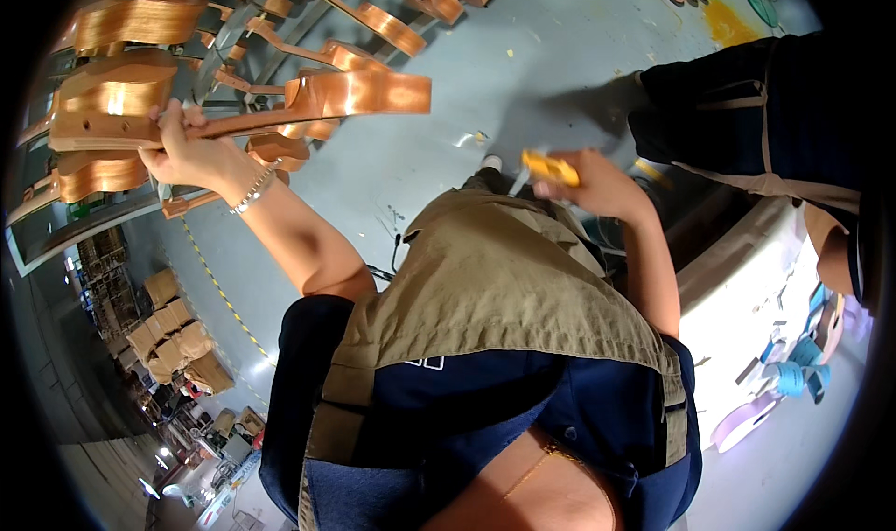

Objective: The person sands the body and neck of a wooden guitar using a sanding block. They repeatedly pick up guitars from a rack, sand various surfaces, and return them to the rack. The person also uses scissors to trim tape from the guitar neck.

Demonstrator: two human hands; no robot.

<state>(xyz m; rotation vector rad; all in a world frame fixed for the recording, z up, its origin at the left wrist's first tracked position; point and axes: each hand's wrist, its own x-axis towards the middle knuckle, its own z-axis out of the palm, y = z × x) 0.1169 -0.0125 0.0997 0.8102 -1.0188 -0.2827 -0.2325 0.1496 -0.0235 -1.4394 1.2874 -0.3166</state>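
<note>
My left hand (182,148) grips a wooden guitar neck (280,111) at ten o'clock; my right hand (593,186), at two o'clock, pinches a yellow-handled tool (551,168).

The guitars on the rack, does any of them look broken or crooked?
None looks broken. The left hand grips one unfinished wooden guitar by its neck, so it juts out sideways from the rack where the others hang. The right hand holds a yellow-handled tool. Yellow stains mark the grey floor.
</note>
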